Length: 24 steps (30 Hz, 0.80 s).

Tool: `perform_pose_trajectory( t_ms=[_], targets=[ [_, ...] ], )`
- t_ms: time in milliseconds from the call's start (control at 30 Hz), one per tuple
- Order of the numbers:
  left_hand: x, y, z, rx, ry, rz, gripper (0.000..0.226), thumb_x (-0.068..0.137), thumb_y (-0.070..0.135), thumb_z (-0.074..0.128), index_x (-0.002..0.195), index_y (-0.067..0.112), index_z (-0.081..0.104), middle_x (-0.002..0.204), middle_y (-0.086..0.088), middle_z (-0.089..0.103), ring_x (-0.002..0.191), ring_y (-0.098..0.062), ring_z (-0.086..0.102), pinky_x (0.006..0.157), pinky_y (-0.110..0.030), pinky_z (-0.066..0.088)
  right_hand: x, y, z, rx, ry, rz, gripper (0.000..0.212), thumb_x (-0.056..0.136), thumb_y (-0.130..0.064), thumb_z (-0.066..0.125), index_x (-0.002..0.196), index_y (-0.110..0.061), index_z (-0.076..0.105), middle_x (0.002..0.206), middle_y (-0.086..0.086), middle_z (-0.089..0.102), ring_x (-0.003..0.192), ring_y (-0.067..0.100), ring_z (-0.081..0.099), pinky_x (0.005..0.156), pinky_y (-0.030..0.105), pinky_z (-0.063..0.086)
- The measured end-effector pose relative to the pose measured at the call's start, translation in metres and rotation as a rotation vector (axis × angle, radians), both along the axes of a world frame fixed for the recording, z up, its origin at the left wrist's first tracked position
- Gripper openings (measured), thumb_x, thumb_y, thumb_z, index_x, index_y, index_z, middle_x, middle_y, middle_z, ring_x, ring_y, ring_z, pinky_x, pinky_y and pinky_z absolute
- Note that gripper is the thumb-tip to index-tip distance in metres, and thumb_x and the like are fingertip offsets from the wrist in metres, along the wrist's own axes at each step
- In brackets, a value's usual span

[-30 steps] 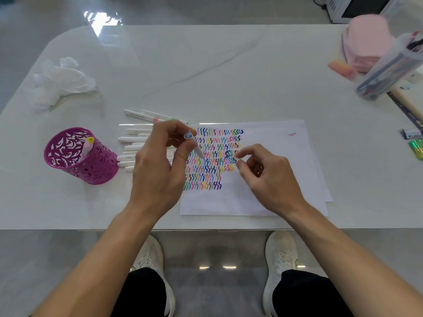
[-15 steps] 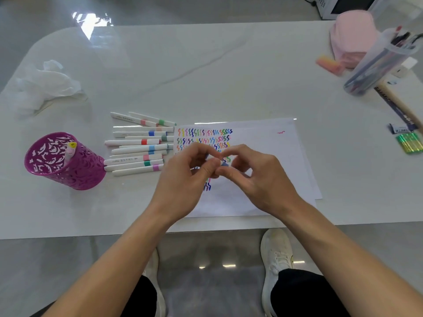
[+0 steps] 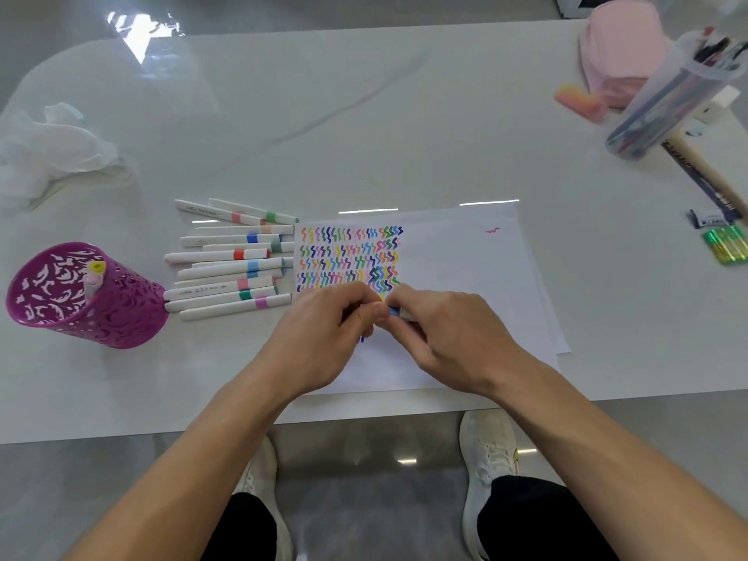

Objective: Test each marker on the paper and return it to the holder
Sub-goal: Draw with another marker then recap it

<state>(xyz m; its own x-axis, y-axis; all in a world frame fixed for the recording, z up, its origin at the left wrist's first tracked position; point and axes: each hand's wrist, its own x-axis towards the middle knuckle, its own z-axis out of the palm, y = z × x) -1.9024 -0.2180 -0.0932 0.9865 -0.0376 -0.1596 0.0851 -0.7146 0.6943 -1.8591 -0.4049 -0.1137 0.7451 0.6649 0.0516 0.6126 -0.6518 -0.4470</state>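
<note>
Currently both hands meet over the near part of the sheet of paper (image 3: pixel 465 273), close to the near edge of the table (image 3: pixel 364 115). The left hand (image 3: pixel 319 334) and the right hand (image 3: pixel 453 338) each have fingers curled, pinching one blue-banded marker (image 3: pixel 396 312) between them. Only a short stretch of its blue band and white barrel shows between the fingertips. The rest is hidden, so I cannot tell whether its cap is on.

The paper lies flat on the table in front of the person. Rows of coloured squiggles (image 3: pixel 348 253) fill its left part, and the hands cover the lowest rows.

Just left of the paper lies a bunch of loose markers (image 3: pixel 230 273), white barrels with coloured bands, roughly parallel to the near edge. Touching their left ends stands the purple cut-out holder (image 3: pixel 121 317), toward the left edge. One yellow-tipped marker (image 3: pixel 94 275) stands inside it.

A crumpled white glove (image 3: pixel 44 151) sits further back by the left edge. Toward the far right corner are a pink pouch (image 3: pixel 619 50), an orange eraser (image 3: pixel 579 101) and a clear tub of pens (image 3: pixel 668 99), leaning. A green pack (image 3: pixel 726 244) lies at the right edge.
</note>
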Motion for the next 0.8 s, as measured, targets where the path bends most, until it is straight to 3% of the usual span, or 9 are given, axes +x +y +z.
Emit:
perform_pose_trajectory(
  t_ms=[67, 233, 367, 433, 500, 600, 667, 733, 800],
  targets=[
    [0.001, 0.000, 0.000, -0.016, -0.025, 0.026, 0.024, 0.100, 0.037, 0.054, 0.087, 0.028, 0.071, 0.068, 0.012, 0.066, 0.071, -0.004, 0.061, 0.060, -0.014, 0.045, 0.000, 0.000, -0.001, 0.010, -0.020, -0.003, 0.039, 0.104, -0.052, 0.036, 0.103, -0.023, 0.062, 0.076, -0.007, 0.067, 0.062, 0.022, 0.060, 0.053, 0.036, 0.046],
    [0.000, -0.001, -0.001, -0.077, -0.035, 0.087, 0.027, 0.098, 0.036, 0.058, 0.080, 0.024, 0.074, 0.065, 0.008, 0.067, 0.067, -0.009, 0.062, 0.060, -0.023, 0.048, 0.000, 0.002, -0.003, 0.038, -0.062, -0.034, 0.043, 0.101, -0.056, 0.033, 0.102, -0.031, 0.068, 0.059, -0.011, 0.047, 0.052, 0.018, 0.051, 0.048, 0.030, 0.036],
    [0.000, 0.007, 0.003, -0.120, -0.012, 0.141, 0.016, 0.096, 0.033, 0.063, 0.086, 0.037, 0.074, 0.066, 0.015, 0.067, 0.066, -0.002, 0.060, 0.057, -0.016, 0.047, 0.000, 0.001, 0.002, 0.106, 0.066, -0.122, 0.043, 0.099, -0.066, 0.036, 0.123, -0.050, 0.066, 0.072, -0.011, 0.073, 0.063, 0.014, 0.062, 0.058, 0.032, 0.048],
    [0.001, 0.011, 0.005, -0.143, -0.015, 0.165, 0.014, 0.095, 0.032, 0.064, 0.086, 0.036, 0.075, 0.065, 0.015, 0.068, 0.062, -0.002, 0.060, 0.061, -0.022, 0.051, 0.002, 0.000, 0.005, 0.123, 0.133, -0.138, 0.037, 0.101, -0.062, 0.043, 0.126, -0.045, 0.065, 0.073, -0.013, 0.073, 0.061, 0.010, 0.059, 0.061, 0.031, 0.046],
    [0.002, 0.013, 0.005, -0.114, -0.017, 0.201, 0.013, 0.095, 0.034, 0.064, 0.087, 0.033, 0.074, 0.069, 0.014, 0.069, 0.064, -0.003, 0.062, 0.063, -0.025, 0.053, 0.004, -0.001, 0.007, 0.126, 0.202, -0.154, 0.032, 0.102, -0.054, 0.049, 0.125, -0.035, 0.060, 0.057, -0.018, 0.057, 0.055, 0.006, 0.052, 0.058, 0.031, 0.039],
    [0.002, 0.013, 0.001, -0.059, 0.017, 0.246, 0.012, 0.095, 0.038, 0.061, 0.095, 0.029, 0.070, 0.087, 0.014, 0.068, 0.074, -0.002, 0.065, 0.060, -0.016, 0.050, 0.006, -0.003, 0.006, 0.181, 0.280, -0.197, 0.020, 0.104, -0.042, 0.051, 0.116, -0.027, 0.047, 0.049, -0.009, 0.039, 0.047, 0.012, 0.042, 0.054, 0.030, 0.030],
    [0.002, 0.014, -0.001, 0.010, 0.036, 0.245, 0.012, 0.096, 0.039, 0.058, 0.098, 0.029, 0.064, 0.095, 0.013, 0.063, 0.076, -0.003, 0.065, 0.059, -0.012, 0.047, 0.006, -0.003, 0.006, 0.205, 0.336, -0.217, 0.017, 0.105, -0.036, 0.051, 0.110, -0.026, 0.039, 0.052, -0.005, 0.040, 0.048, 0.016, 0.039, 0.053, 0.035, 0.032],
    [0.001, 0.016, -0.004, 0.109, 0.022, 0.207, 0.013, 0.097, 0.039, 0.057, 0.101, 0.028, 0.063, 0.100, 0.012, 0.060, 0.083, -0.009, 0.064, 0.063, -0.018, 0.051, 0.006, -0.002, 0.007, 0.222, 0.387, -0.222, 0.018, 0.105, -0.032, 0.049, 0.107, -0.026, 0.032, 0.062, -0.001, 0.053, 0.054, 0.019, 0.050, 0.057, 0.041, 0.042],
    [0.000, 0.018, -0.007, 0.168, 0.006, 0.176, 0.014, 0.098, 0.039, 0.057, 0.105, 0.029, 0.064, 0.102, 0.011, 0.063, 0.090, -0.013, 0.062, 0.071, -0.027, 0.054, 0.006, -0.003, 0.009, 0.246, 0.443, -0.215, 0.016, 0.107, -0.024, 0.046, 0.107, -0.026, 0.031, 0.083, 0.003, 0.066, 0.064, 0.007, 0.060, 0.059, 0.035, 0.044]
  ],
)
